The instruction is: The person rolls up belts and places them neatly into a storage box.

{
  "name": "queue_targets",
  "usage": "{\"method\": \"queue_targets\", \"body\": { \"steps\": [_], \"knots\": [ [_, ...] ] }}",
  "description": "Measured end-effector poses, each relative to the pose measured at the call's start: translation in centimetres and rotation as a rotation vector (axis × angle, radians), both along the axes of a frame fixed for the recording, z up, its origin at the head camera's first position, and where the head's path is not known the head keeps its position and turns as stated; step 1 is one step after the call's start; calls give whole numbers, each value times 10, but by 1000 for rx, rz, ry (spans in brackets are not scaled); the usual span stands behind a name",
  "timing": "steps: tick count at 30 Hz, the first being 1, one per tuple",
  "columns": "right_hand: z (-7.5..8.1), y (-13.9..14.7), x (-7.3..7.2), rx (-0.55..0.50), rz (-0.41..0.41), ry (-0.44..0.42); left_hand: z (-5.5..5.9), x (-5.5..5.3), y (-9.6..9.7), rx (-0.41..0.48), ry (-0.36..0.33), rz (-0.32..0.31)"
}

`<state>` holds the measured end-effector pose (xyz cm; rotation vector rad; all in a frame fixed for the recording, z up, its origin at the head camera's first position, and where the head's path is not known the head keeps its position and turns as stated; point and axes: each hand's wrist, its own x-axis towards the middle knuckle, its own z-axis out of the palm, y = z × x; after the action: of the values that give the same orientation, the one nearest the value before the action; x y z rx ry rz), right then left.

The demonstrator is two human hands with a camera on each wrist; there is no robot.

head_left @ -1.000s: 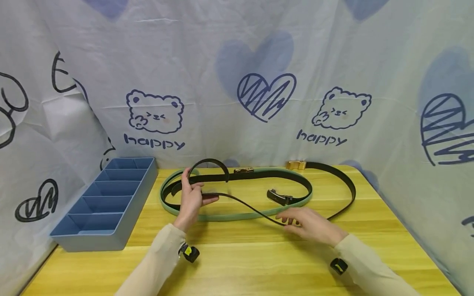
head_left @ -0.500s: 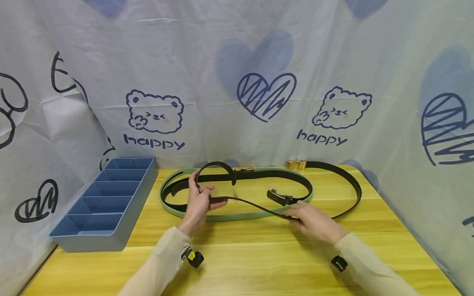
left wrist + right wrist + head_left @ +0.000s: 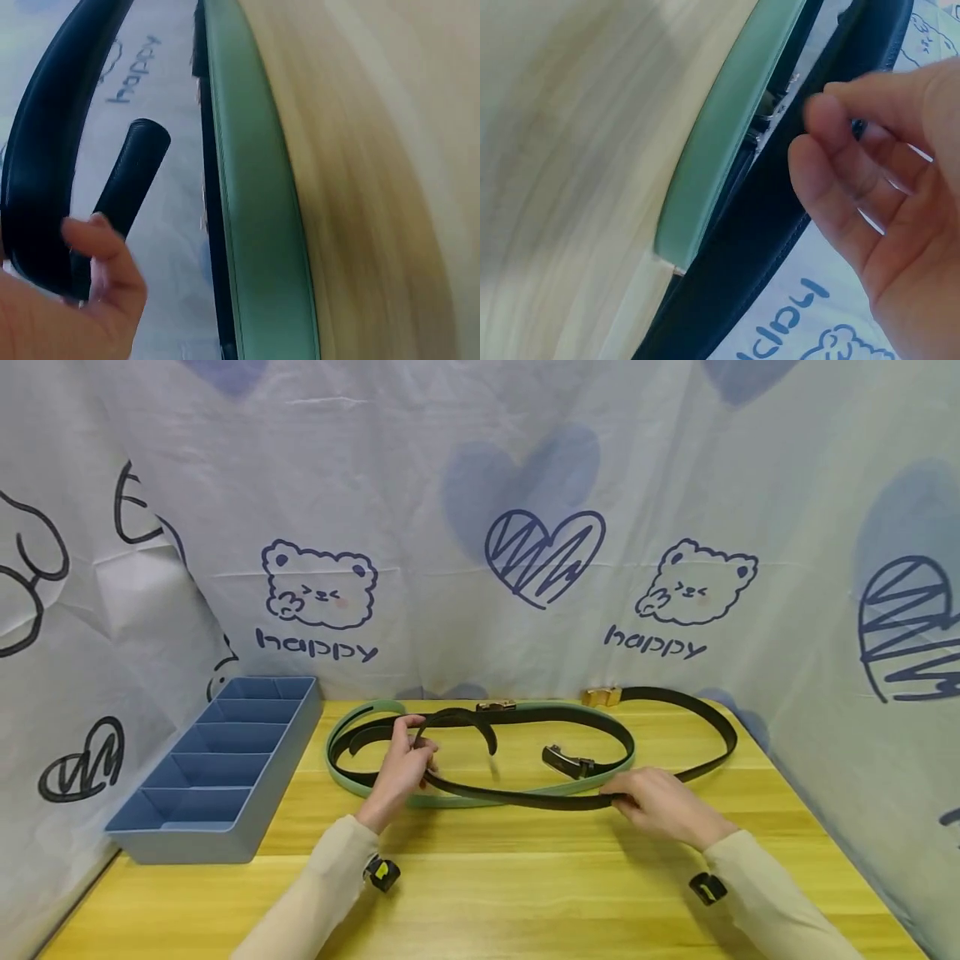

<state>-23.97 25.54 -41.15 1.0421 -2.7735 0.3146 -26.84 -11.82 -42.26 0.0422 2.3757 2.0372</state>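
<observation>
Flat black leather-look belt (image 3: pixel 555 800): being pinched by left hand (image 3: pixel 400 770) and right hand (image 3: pixel 666 803); probably best coiling snugly, keeping edges level.

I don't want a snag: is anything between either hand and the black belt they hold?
Nothing visible: the left hand and right hand both grip the black belt directly. In the head view, a green belt crosses behind it, not in between.

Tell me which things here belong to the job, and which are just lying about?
Part of the job, it seems:
left hand
right hand
gold-buckled black belt, held by both

Apparently just lying about, untouched:
green belt
dark buckle on another belt
blue divided tray
</observation>
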Motion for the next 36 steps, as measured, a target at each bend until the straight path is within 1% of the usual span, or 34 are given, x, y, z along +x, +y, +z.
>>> {"method": "queue_targets", "body": {
  "steps": [1,3,5,7,9,11,13,14,17,20,24,26,28,30,33,36],
  "knots": [
    [0,1,1,10,-20,-17,0,-1,-2,-17,6,-31],
    [-1,3,0,29,-58,-67,-2,-1,-6,-78,24,-101],
    [-2,4,-2,46,-91,-100,-3,2,-6,-137,44,-163],
    [-4,6,-3,49,-114,-142,-5,4,-4,-208,82,-210],
    [-6,8,-5,44,-134,-179,-5,7,1,-285,126,-236],
    [-9,9,-7,37,-141,-203,-6,10,6,-342,151,-252],
    [-12,10,-9,29,-125,-208,-7,14,12,-382,172,-263],
    [-14,10,-10,23,-109,-202,-7,15,15,-385,175,-271],
    [-18,8,-15,-1,-40,-183,-10,22,23,-323,136,-301],
    [-20,2,-16,-6,6,-201,-14,28,31,-240,78,-324],
    [-20,-10,-12,26,8,-307,-19,33,39,-171,4,-346],
    [-20,-17,-8,40,-3,-359,-21,33,43,-148,-22,-352],
    [-20,-25,-4,45,-4,-394,-22,33,45,-114,-48,-352],
    [-20,-33,-1,49,7,-400,-23,32,47,-84,-77,-349],
    [-22,-45,3,64,16,-380,-25,32,50,-57,-111,-352],
    [-23,-53,5,88,-22,-350,-26,32,53,-72,-120,-374]
  ]
}}
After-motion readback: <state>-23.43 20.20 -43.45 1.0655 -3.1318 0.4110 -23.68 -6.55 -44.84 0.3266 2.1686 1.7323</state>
